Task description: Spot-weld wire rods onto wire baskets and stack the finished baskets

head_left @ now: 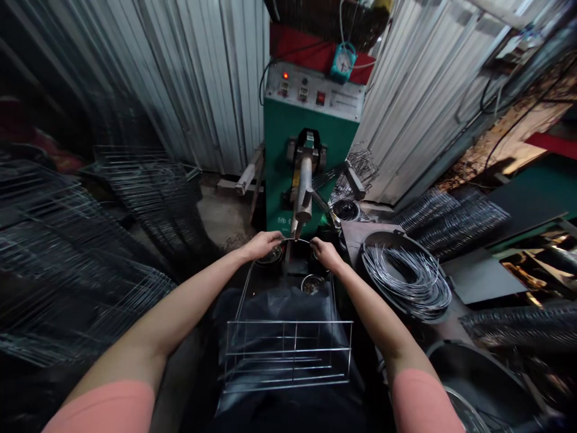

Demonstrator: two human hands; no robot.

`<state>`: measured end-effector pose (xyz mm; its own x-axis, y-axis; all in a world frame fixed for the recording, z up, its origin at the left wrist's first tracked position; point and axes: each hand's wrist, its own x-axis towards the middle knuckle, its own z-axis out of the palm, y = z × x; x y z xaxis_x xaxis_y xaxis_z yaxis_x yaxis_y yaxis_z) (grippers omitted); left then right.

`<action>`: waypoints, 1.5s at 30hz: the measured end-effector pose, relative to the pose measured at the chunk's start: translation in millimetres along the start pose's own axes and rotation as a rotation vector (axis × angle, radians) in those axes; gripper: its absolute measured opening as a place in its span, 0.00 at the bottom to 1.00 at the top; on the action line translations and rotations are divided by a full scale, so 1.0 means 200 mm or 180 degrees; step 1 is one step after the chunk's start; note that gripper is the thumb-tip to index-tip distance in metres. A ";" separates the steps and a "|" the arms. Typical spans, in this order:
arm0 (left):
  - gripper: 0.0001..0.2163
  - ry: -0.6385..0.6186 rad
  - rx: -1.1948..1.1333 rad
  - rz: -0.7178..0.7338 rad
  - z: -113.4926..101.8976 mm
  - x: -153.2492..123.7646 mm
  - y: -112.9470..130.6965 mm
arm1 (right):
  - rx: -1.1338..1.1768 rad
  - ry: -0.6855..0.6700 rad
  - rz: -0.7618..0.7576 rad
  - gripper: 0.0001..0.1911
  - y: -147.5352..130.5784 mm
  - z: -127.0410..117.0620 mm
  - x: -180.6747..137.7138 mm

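Note:
My left hand [264,245] and my right hand [326,252] pinch opposite ends of a thin curved wire [303,240], which bows between them. Its middle sits at the tip of the welding electrode [303,204] on the green spot welder [279,135]. A metal wire rack [296,350] with a grid front rests over the dark apron [279,300] on my lap, and its long side wires run forward toward my hands. Whether my fingers also grip the rack's far end cannot be made out.
Stacks of wire racks [144,180] stand at left. To the right, a round tub [383,239] holds coiled cut wires [406,279], with wire bundles [451,219] beyond it. A small bowl [312,284] sits below my hands. A teal clock [343,62] stands on the welder.

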<state>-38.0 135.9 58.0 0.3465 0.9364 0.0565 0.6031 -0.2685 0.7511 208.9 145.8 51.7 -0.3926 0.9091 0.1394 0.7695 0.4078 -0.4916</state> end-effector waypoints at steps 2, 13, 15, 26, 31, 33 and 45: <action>0.13 0.0020 0.0000 0.0042 0.00 0.00 0.00 | -0.0010 -0.0031 0.0009 0.09 0.00 -0.01 0.01; 0.12 0.0130 0.0112 0.0232 0.00 0.02 0.02 | -0.0216 -0.0026 0.0269 0.08 -0.03 0.00 0.00; 0.12 0.0130 0.0107 0.0232 0.00 0.02 0.02 | -0.0243 -0.0016 0.0276 0.08 -0.03 0.00 -0.01; 0.13 0.0098 -0.0010 0.0085 -0.02 0.00 -0.01 | -0.0304 -0.0056 0.0328 0.07 -0.07 0.00 0.00; 0.12 0.0104 -0.0042 0.0141 -0.02 0.00 0.00 | -0.0266 -0.0058 0.0322 0.07 -0.08 0.00 0.01; 0.12 0.0098 -0.0081 0.0153 -0.02 0.00 0.00 | -0.0202 -0.0070 0.0331 0.08 -0.07 0.00 0.01; 0.11 -0.0102 -0.0085 -0.0078 -0.04 0.01 -0.01 | 0.0392 -0.0083 0.0346 0.11 -0.04 0.01 0.03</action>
<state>-44.9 139.6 61.6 0.3550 0.9347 0.0172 0.5923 -0.2391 0.7694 198.6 147.1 54.8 -0.3246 0.9441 0.0581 0.7413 0.2920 -0.6043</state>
